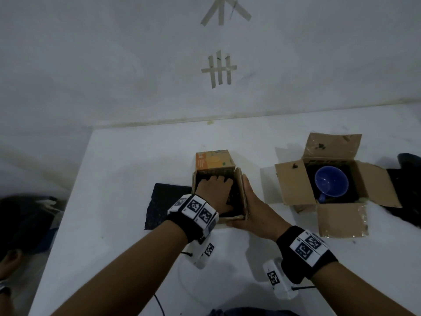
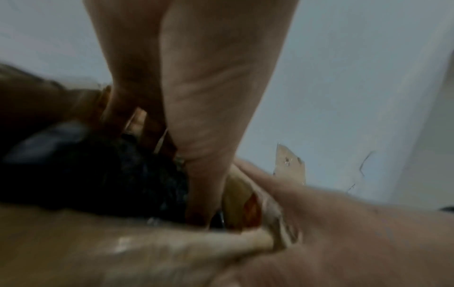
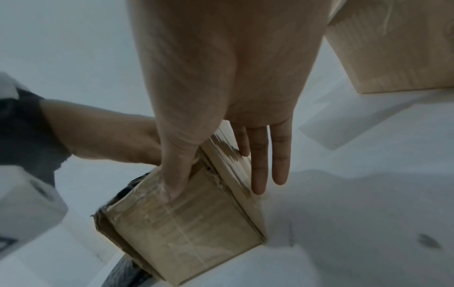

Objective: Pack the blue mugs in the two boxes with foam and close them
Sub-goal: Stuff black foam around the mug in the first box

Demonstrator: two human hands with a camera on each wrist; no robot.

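A small cardboard box stands mid-table with its orange far flap raised. My left hand reaches down into it, and the fingers press on black foam against the box wall. What lies under the foam is hidden. My right hand lies flat along the box's right side, fingers straight and thumb on the near face. To the right, a second box has all flaps open, with a blue mug upright inside on black foam.
A loose black foam sheet lies on the white table just left of the small box. More black foam sits at the far right edge. The wall runs behind the table, and a dark bundle lies beyond its left edge.
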